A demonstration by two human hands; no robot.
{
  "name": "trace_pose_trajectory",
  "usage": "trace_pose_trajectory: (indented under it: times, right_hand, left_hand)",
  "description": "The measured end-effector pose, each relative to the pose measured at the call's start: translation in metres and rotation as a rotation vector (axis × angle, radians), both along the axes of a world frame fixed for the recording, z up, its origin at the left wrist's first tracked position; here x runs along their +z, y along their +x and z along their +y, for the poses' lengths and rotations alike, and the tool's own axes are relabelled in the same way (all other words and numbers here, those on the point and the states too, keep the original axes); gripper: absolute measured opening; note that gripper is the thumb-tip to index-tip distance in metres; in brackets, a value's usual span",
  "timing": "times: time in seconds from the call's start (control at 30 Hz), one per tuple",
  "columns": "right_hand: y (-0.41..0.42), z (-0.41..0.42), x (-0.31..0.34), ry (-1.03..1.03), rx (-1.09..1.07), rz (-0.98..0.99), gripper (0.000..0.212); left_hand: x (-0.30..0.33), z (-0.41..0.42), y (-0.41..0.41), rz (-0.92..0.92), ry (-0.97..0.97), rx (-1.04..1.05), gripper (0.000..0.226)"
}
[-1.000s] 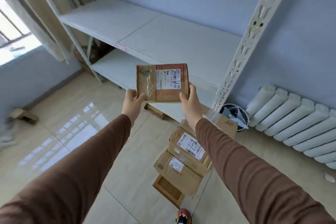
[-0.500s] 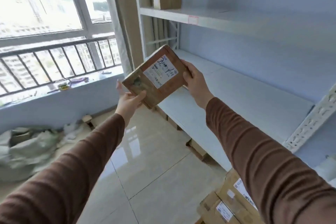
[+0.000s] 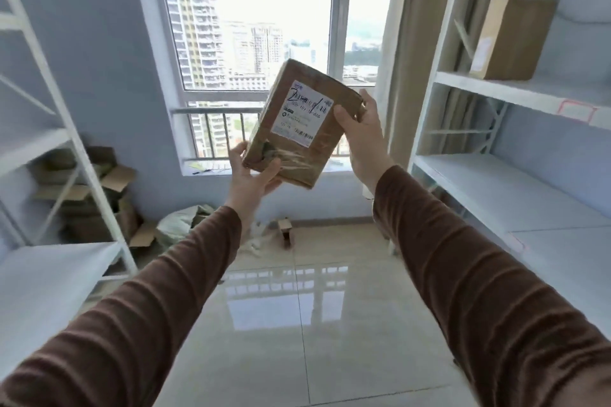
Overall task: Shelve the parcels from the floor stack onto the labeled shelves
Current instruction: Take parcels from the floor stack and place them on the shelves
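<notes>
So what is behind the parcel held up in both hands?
Behind the parcel, gripped by left hand and right hand, are the window and its railing; whatever lies directly behind it is hidden.

I wear a long-sleeved brown top, and both sleeves run the full length of my arms from the lower corners of the view up to my wrists. The left sleeve (image 3: pixel 158 301) and the right sleeve (image 3: pixel 469 281) are the same plain, dark reddish brown, of a soft, slightly fuzzy cloth with no pattern, print, buttons or visible cuffs, and they wrinkle a little near the wrists. My left hand (image 3: pixel 251 175) and right hand (image 3: pixel 363 135) are bare, with no gloves, rings or watch showing.
</notes>
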State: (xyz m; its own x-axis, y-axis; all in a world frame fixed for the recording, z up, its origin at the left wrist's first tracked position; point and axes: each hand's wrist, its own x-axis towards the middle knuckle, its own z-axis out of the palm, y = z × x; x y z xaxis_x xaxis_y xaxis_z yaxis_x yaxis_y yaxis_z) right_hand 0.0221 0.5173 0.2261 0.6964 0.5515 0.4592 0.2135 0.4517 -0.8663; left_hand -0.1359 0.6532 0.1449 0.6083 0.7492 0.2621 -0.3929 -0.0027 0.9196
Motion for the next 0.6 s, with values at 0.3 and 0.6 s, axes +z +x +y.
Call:
trace_pose_trajectory:
  times: [0.3, 0.6]
  right_hand:
    - [-0.064, 0.178, -0.023, -0.065, 0.408, -0.075, 0.052]
    - [-0.138, 0.354, -0.018, -0.074, 0.778, -0.141, 0.050]
  left_hand:
    - [0.004, 0.120, -0.069, -0.130, -0.058, 0.341, 0.064]
    - [0.037, 0.225, -0.145, -0.096, 0.012, 0.736, 0.049]
